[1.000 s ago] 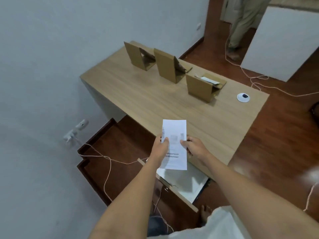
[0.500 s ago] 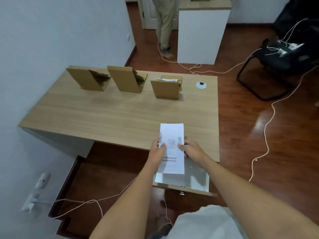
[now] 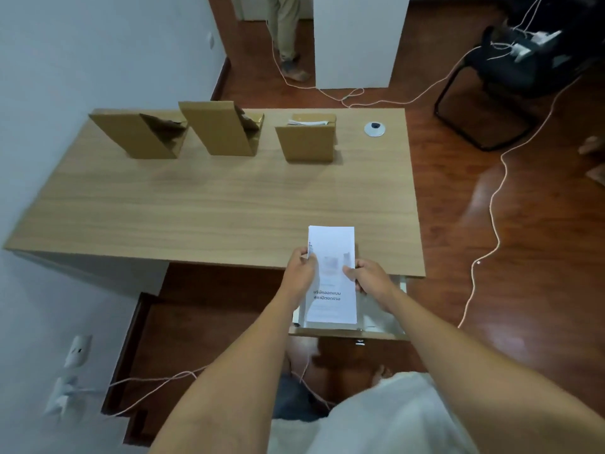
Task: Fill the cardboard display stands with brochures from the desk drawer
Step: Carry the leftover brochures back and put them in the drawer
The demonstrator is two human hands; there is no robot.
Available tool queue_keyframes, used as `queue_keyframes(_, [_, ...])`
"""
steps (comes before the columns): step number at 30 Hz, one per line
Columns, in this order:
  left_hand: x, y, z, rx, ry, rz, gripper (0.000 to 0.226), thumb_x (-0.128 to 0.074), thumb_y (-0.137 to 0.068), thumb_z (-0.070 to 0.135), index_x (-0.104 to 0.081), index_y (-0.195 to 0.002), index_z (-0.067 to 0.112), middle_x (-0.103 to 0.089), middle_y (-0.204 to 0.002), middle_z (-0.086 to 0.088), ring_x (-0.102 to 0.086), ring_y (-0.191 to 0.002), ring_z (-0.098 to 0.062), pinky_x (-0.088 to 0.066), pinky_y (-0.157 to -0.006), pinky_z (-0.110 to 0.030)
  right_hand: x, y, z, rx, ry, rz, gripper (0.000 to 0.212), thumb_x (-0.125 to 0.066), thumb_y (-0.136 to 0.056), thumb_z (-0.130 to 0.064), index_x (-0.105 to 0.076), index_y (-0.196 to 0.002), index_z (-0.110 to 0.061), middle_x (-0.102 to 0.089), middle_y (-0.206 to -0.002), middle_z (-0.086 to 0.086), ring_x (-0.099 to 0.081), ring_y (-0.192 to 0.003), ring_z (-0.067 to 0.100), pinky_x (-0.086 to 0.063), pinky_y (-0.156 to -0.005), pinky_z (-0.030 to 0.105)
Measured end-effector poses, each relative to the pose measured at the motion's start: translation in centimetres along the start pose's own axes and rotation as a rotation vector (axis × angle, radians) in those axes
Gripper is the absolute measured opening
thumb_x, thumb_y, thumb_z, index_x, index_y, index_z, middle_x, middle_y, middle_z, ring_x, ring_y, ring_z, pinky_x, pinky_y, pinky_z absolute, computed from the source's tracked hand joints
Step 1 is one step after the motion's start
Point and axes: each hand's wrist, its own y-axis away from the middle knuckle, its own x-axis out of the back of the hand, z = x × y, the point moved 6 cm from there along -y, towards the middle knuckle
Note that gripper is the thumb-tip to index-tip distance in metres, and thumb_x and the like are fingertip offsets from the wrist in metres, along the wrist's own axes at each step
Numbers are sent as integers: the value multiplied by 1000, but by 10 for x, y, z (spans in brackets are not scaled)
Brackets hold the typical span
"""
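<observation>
Both hands hold a white brochure (image 3: 331, 273) with dark print above the desk's near edge. My left hand (image 3: 301, 273) grips its left edge, my right hand (image 3: 370, 276) its right edge. Below them the desk drawer (image 3: 376, 322) stands pulled out with white paper inside. Three cardboard display stands sit in a row at the far side of the wooden desk (image 3: 212, 204): the left stand (image 3: 140, 134), the middle stand (image 3: 219, 127), and the right stand (image 3: 307, 139), which has white paper showing at its top.
A white round cable grommet (image 3: 374, 129) sits at the desk's far right. Another person's legs (image 3: 288, 34) stand beyond the desk beside a white cabinet (image 3: 357, 40). A black chair (image 3: 510, 70) and white cables (image 3: 491, 204) lie on the floor to the right. Wall sockets (image 3: 70, 371) at the left.
The view has swung so the desk now faces me squarely. Both hands kept hold of the brochure, still over the open drawer at the desk's near edge.
</observation>
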Motion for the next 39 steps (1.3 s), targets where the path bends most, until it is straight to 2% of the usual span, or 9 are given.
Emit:
queue_keyframes(5, [12, -45, 2, -102, -191, -112, 23, -44, -106, 34, -60, -106, 17, -67, -108, -7, -61, -94, -22, -48, -83, -35, -15, -7, 6, -59, -95, 128, 19, -57, -99, -19, -61, -81, -20, -51, -45, -16, -37, -53, 12, -29, -52, 26])
queue_keyframes(8, [31, -72, 10, -267, -510, -59, 32, -45, -104, 35, -65, -118, 15, -58, -125, -9, -60, -115, -29, -46, -103, -41, -28, 0, 9, -95, -163, 179, 25, -54, -102, -17, -59, -78, -24, -55, -44, -19, -41, -52, 12, -28, -54, 26])
queue_keyframes(11, [46, -89, 17, -421, -827, 24, 38, -48, -104, 32, -56, -137, 17, -43, -147, -11, -41, -138, -31, -29, -114, -46, -43, 15, 25, -173, -212, 209, 22, -52, -102, -16, -62, -84, -22, -63, -59, -14, -50, -47, 5, -31, -51, 22])
queue_keyframes(14, [46, -104, 16, -509, -984, -3, 58, -45, -103, 47, -38, -153, 20, -20, -166, -15, -16, -154, -37, -16, -120, -53, -56, 30, 51, -243, -231, 215, 22, -52, -102, -13, -61, -83, -20, -66, -64, -13, -56, -43, -1, -38, -45, 15])
queue_keyframes(18, [41, -131, -4, -470, -1132, -99, 80, -30, -101, 67, -11, -165, 25, 6, -174, -11, 11, -159, -36, 4, -124, -60, -65, 33, 80, -297, -204, 187, 12, -59, -96, -9, -71, -95, -11, -76, -102, 5, -73, -84, 15, -54, -71, 29])
queue_keyframes(21, [43, -144, -19, -493, -1227, -96, 88, -20, -97, 75, 0, -166, 25, 16, -172, -9, 20, -158, -33, 10, -124, -62, -66, 27, 93, -339, -206, 171, 15, -58, -96, -9, -71, -102, -4, -76, -107, 8, -72, -92, 23, -55, -79, 35])
queue_keyframes(28, [43, -143, -22, -575, -1262, 40, 89, -20, -94, 78, -5, -166, 28, 10, -173, -7, 14, -159, -30, 5, -125, -63, -54, 25, 104, -402, -145, 148, 24, -58, -97, -11, -68, -113, 3, -74, -110, 11, -72, -94, 25, -54, -73, 31])
queue_keyframes(33, [44, -143, -14, -545, -1175, 67, 89, -32, -91, 79, -23, -163, 29, -2, -175, -4, 9, -160, -25, 9, -126, -58, -44, 17, 111, -435, -77, 163, 24, -58, -97, -13, -66, -112, 3, -72, -111, 15, -69, -99, 31, -55, -89, 43])
queue_keyframes(39, [42, -145, -9, -539, -1175, 82, 93, -30, -88, 84, -24, -162, 29, -4, -174, -5, 11, -160, -24, 7, -125, -60, -40, -4, 108, -430, -29, 163, 26, -57, -97, -13, -63, -113, 7, -68, -114, 18, -65, -88, 26, -49, -68, 33])
